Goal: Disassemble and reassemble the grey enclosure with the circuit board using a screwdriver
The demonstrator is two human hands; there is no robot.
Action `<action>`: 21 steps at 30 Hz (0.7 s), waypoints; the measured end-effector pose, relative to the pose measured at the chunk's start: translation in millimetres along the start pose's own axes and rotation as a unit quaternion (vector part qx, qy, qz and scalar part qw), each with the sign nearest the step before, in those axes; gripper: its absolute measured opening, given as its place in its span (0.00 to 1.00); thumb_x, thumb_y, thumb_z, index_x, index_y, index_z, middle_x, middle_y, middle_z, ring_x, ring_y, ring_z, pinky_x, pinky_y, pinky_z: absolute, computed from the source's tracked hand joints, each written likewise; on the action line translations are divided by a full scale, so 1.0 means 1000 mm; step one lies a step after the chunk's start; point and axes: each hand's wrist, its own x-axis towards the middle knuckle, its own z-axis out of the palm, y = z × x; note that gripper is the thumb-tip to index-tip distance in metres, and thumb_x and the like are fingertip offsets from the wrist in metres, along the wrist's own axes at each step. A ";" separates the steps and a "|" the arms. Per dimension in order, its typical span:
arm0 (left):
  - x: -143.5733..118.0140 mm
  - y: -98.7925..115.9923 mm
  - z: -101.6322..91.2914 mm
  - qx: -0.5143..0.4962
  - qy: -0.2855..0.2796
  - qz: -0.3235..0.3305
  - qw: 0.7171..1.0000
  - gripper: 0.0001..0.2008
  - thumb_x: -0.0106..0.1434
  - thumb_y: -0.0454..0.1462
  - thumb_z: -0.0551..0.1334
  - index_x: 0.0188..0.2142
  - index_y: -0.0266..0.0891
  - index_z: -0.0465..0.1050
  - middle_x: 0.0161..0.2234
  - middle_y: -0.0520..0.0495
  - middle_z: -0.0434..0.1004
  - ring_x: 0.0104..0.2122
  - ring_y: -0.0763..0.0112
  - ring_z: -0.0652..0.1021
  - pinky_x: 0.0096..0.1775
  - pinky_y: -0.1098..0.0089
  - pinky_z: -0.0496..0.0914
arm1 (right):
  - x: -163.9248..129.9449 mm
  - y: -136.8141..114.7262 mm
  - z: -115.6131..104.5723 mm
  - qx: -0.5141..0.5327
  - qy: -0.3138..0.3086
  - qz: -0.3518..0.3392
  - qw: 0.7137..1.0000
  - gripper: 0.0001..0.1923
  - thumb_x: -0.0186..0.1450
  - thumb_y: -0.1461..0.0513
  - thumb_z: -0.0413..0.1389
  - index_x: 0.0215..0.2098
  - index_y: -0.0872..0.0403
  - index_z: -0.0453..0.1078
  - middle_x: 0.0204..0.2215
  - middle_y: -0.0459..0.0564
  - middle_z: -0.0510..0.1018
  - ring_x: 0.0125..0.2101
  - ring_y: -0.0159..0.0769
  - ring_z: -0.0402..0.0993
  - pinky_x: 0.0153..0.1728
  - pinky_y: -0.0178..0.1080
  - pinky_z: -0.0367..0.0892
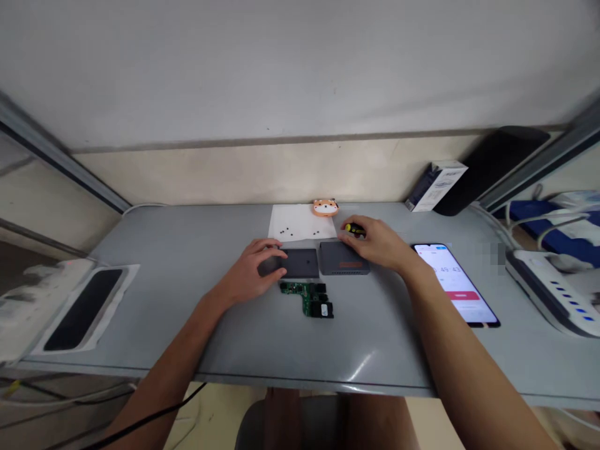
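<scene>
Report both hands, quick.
Left hand: thumb and fingers parted at the dark panel's left end; whether gripping cannot be told.
Right hand: closed, holding a yellow-and-black tool.

On the table (244, 344), a circuit board (307, 301) is lying in front of a flat panel (301, 264), and a case shell (344, 255) is sitting just right of that panel. Behind both, a paper sheet (302, 219) is bearing loose screws (291, 235) (a small pouch (325, 209) is sitting at its back right corner). A phone (452, 275) is lying between the shell and, farther right, a power strip (539, 284). A box (438, 185) is standing behind that phone, beside a cylinder (492, 169) to its right.
</scene>
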 end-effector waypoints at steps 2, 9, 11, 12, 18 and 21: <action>0.000 -0.004 -0.001 -0.023 0.001 -0.014 1.000 0.13 0.69 0.45 0.65 0.50 0.45 0.79 0.59 0.42 0.77 0.60 0.56 0.75 0.65 0.49 0.69 | 0.000 -0.001 0.001 -0.006 -0.016 0.000 1.000 0.13 0.70 0.53 0.56 0.43 0.51 0.78 0.41 0.54 0.85 0.37 0.45 0.78 0.39 0.44 0.67; 0.001 -0.006 0.004 -0.036 0.040 -0.029 0.998 0.13 0.68 0.46 0.65 0.49 0.46 0.80 0.57 0.43 0.79 0.59 0.57 0.77 0.66 0.48 0.69 | 0.002 -0.004 0.007 -0.009 -0.022 -0.019 1.000 0.12 0.71 0.54 0.56 0.44 0.52 0.78 0.44 0.56 0.85 0.40 0.46 0.79 0.42 0.43 0.67; 0.000 -0.004 0.004 -0.033 0.042 -0.040 0.998 0.14 0.68 0.46 0.65 0.50 0.46 0.80 0.58 0.43 0.78 0.60 0.56 0.76 0.66 0.49 0.69 | 0.002 -0.004 0.010 0.001 -0.018 -0.028 0.999 0.12 0.71 0.54 0.56 0.45 0.52 0.77 0.46 0.56 0.85 0.42 0.46 0.80 0.44 0.43 0.68; -0.001 -0.003 0.004 -0.031 0.046 -0.045 0.997 0.14 0.69 0.47 0.65 0.50 0.46 0.80 0.59 0.43 0.78 0.60 0.56 0.76 0.66 0.48 0.69 | 0.002 -0.004 0.011 0.003 -0.015 -0.028 0.999 0.12 0.72 0.55 0.56 0.45 0.51 0.77 0.47 0.56 0.85 0.43 0.45 0.80 0.45 0.43 0.68; -0.005 -0.001 0.005 -0.018 0.072 -0.029 0.997 0.14 0.70 0.46 0.63 0.49 0.45 0.79 0.57 0.42 0.78 0.59 0.57 0.77 0.66 0.49 0.69 | 0.002 -0.006 0.013 0.006 0.001 -0.034 0.999 0.10 0.71 0.56 0.56 0.42 0.52 0.77 0.44 0.55 0.85 0.42 0.46 0.79 0.44 0.44 0.67; -0.006 0.000 0.005 -0.005 0.066 -0.026 0.997 0.14 0.71 0.46 0.62 0.49 0.44 0.79 0.57 0.42 0.79 0.58 0.57 0.77 0.64 0.51 0.71 | 0.001 -0.005 0.015 0.013 -0.003 -0.036 0.999 0.10 0.71 0.57 0.55 0.41 0.51 0.77 0.43 0.54 0.86 0.41 0.46 0.79 0.43 0.44 0.67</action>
